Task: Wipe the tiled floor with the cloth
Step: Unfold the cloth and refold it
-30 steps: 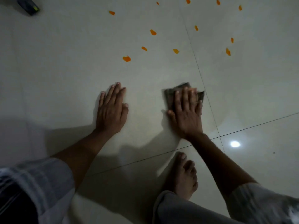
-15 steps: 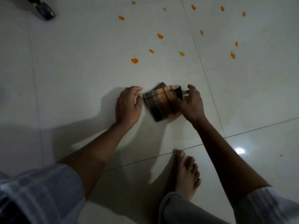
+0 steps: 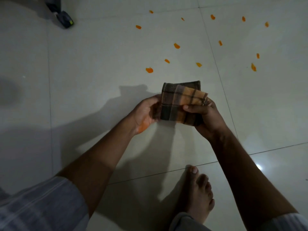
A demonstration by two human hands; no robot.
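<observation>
Gripping one folded cloth, left hand and right hand hover above thirteen orange spots.

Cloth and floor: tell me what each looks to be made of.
Cloth: looks like woven fabric, probably cotton, matte; brown and orange checks, soft folds and a frayed corner between the left hand and right hand.
Floor: large pale tiles, likely glazed ceramic or vitrified, glossy; thin grout lines and a bright lamp reflection show it. Exact type uncertain.

Both forearms reach forward, left hand palm-up and cupped, right hand pinching with thumb on top.
</observation>
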